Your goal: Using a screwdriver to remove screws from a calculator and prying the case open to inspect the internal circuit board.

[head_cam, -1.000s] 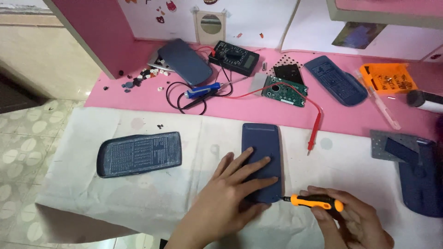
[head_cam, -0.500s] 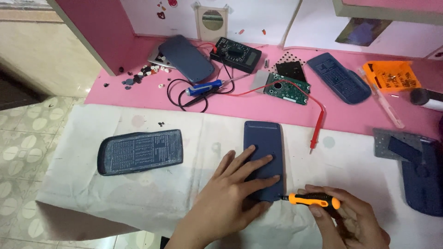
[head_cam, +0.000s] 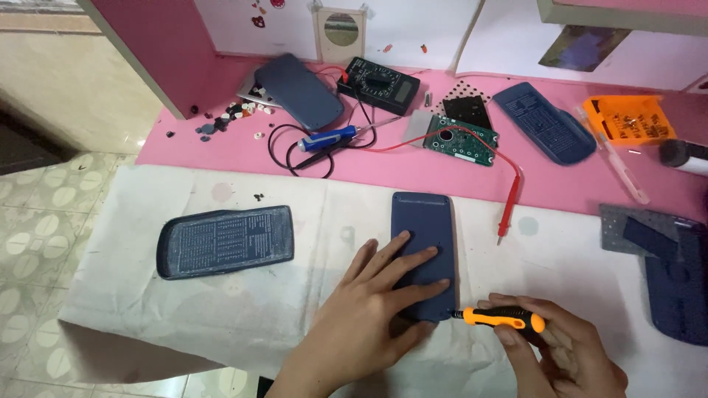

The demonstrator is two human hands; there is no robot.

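A dark blue calculator body [head_cam: 422, 228] lies face down on a white cloth [head_cam: 310, 302]. My left hand [head_cam: 372, 302] rests flat on its near half, fingers spread, pressing it down. My right hand [head_cam: 560, 354] grips a small screwdriver with an orange and black handle [head_cam: 505, 318]. The screwdriver's tip meets the calculator's near right corner. A separate dark blue calculator cover [head_cam: 226, 240] lies to the left on the cloth.
On the pink table [head_cam: 221, 151] sit a black multimeter [head_cam: 378, 84] with red probe [head_cam: 511, 199], a green circuit board [head_cam: 459, 142], a blue soldering iron [head_cam: 328, 138], another calculator shell [head_cam: 544, 121], an orange parts box [head_cam: 628, 118] and loose buttons [head_cam: 232, 116]. Dark covers [head_cam: 675, 280] lie at right.
Both hands stay nearly still. The screwdriver handle has shifted slightly left toward the calculator's near corner.
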